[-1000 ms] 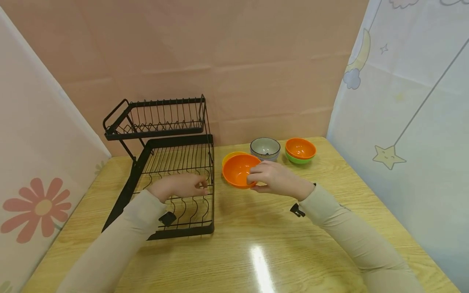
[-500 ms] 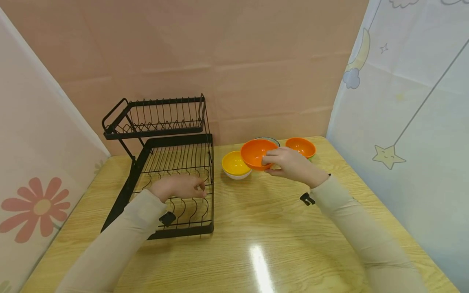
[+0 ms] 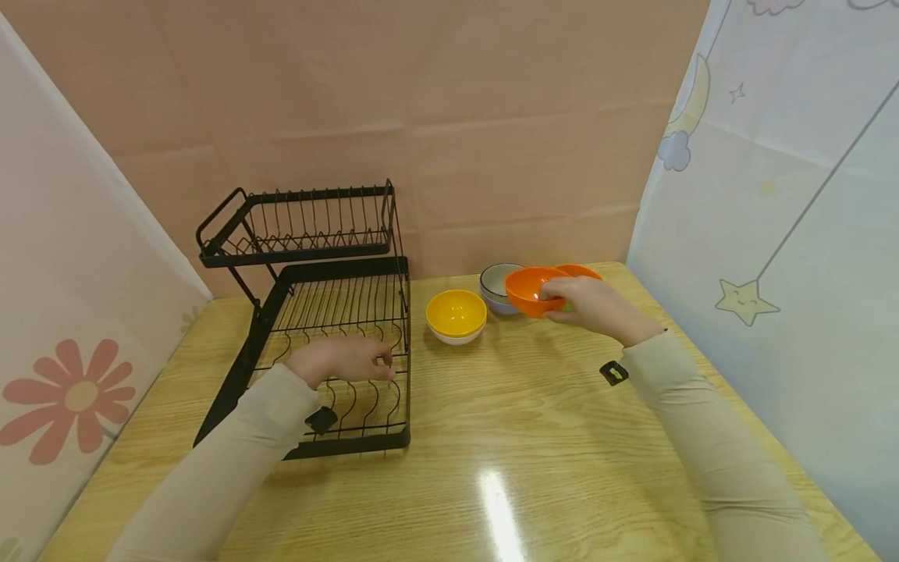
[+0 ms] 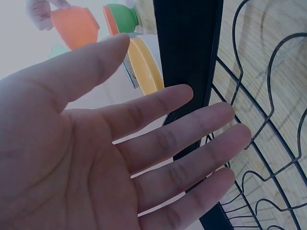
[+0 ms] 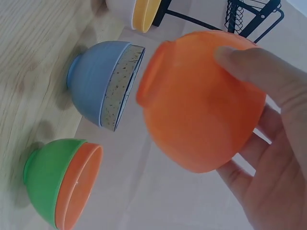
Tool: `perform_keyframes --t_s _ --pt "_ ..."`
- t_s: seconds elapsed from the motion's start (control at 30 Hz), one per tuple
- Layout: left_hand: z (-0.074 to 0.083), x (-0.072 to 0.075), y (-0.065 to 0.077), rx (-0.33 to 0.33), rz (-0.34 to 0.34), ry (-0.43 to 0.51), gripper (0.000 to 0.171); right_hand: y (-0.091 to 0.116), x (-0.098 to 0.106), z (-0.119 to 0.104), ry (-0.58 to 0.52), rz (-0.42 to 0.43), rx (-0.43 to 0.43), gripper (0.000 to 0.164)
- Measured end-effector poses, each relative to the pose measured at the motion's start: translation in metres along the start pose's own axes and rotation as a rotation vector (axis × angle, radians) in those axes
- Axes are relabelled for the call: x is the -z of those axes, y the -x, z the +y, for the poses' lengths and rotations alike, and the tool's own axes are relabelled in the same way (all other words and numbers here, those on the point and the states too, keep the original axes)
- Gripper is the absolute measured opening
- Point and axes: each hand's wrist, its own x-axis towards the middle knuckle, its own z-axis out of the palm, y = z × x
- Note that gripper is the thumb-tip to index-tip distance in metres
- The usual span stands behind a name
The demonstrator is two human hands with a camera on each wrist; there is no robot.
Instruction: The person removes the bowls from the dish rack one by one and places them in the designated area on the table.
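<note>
My right hand (image 3: 597, 307) grips an orange bowl (image 5: 201, 103) by its near rim, thumb on the outside and fingers over the edge. In the right wrist view the bowl is clear of the table. Behind it stand a speckled bowl nested in a blue bowl (image 5: 93, 81), and an orange bowl nested in a green bowl (image 5: 53, 177). A yellow bowl (image 3: 456, 314) sits in a white one (image 3: 456, 339), left of these. My left hand (image 4: 144, 139) hangs over the lower tier of a black dish rack (image 3: 358, 446), its fingers spread and holding nothing.
The two-tier rack takes up the left of the wooden table (image 3: 520, 445), with its raised upper shelf (image 3: 302, 254) at the back. A pink cloth (image 3: 492, 140) hangs behind the table. Printed cloths stand along both sides.
My right hand has carried the orange bowl rightward, from over the yellow bowl, past the speckled bowl, to in front of the other orange bowl. The left hand has stayed nearly still.
</note>
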Motion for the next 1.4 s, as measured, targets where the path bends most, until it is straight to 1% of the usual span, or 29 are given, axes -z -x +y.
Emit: perform_keyframes --t_s 0.1,0.17,0.27,0.4,0.5,0.67,1.0,1.17,1.4 --pt "-0.001 -0.001 0.000 0.006 0.001 -0.003 0.041 0.003 0.000 0.000 -0.026 -0.058 -0.068 0.020" --pt "-0.001 -0.001 0.000 0.011 0.001 -0.007 0.041 0.005 -0.001 0.001 -0.043 -0.082 -0.094 0.021" --pt "-0.001 -0.002 0.000 0.013 0.001 -0.002 0.042 0.006 -0.004 0.000 -0.086 -0.113 -0.107 0.023" --pt "0.000 -0.002 0.001 0.019 -0.002 0.006 0.041 0.006 -0.011 0.001 -0.141 -0.179 -0.126 0.029" --pt "0.001 -0.002 0.001 0.024 -0.006 0.011 0.040 0.007 -0.018 0.003 -0.152 -0.228 -0.145 0.033" --pt "0.003 -0.002 0.002 0.027 -0.013 0.020 0.041 0.009 -0.027 0.007 -0.151 -0.278 -0.160 0.033" --pt "0.000 -0.002 0.001 0.030 -0.022 0.030 0.039 0.009 -0.035 0.015 -0.160 -0.304 -0.182 0.031" --pt "0.002 -0.001 0.002 0.024 -0.020 0.030 0.041 0.010 -0.038 0.017 -0.170 -0.327 -0.214 0.031" --pt "0.003 -0.001 0.001 0.041 -0.022 0.016 0.041 0.012 -0.041 0.019 -0.175 -0.328 -0.217 0.033"
